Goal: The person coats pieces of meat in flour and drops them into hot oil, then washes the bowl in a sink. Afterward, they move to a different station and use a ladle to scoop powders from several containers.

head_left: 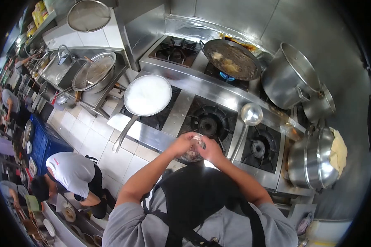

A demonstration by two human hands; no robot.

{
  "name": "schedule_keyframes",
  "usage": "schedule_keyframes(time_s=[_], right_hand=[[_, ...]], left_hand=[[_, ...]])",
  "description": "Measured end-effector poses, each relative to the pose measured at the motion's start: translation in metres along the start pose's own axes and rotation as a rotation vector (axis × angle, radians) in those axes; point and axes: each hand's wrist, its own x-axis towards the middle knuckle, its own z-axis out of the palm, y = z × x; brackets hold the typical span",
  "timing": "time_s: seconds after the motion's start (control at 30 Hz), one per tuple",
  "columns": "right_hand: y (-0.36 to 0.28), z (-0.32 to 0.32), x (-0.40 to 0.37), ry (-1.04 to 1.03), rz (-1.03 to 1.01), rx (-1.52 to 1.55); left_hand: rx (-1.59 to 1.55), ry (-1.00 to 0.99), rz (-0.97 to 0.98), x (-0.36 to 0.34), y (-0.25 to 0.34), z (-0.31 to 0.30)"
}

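Just in front of my apron, at the stove's front edge, is a small clear-looking bowl [191, 156] with pinkish and whitish pieces in it; I cannot make out what they are. My left hand [183, 144] is closed at the bowl's left side, its fingers bent over the top. From the other side my right hand [211, 150] closes on the bowl, fingertips near those of the left. Behind the hands is a burner [207, 124] with no pan on it. A long-handled ladle [251, 114] lies to the right, its handle toward me.
A pan [147, 95] of white, foamy-looking contents sits on the left burner, handle jutting out. At the back, a dark wok [232, 59] stands over a blue flame. Large steel pots [290, 76] crowd the right. A co-worker [72, 175] bends over at the left.
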Motion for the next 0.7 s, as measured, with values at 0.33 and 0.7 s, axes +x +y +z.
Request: schedule_keyframes(time_s=[0.33, 0.7], right_hand=[[0.004, 0.001, 0.008, -0.010, 0.073, 0.187], [-0.011, -0.035, 0.020, -0.126, 0.253, 0.452]], left_hand=[[-0.440, -0.270, -0.150, 0.007, -0.020, -0.009], [-0.315, -0.233, -0.086, 0.002, -0.024, -0.024]])
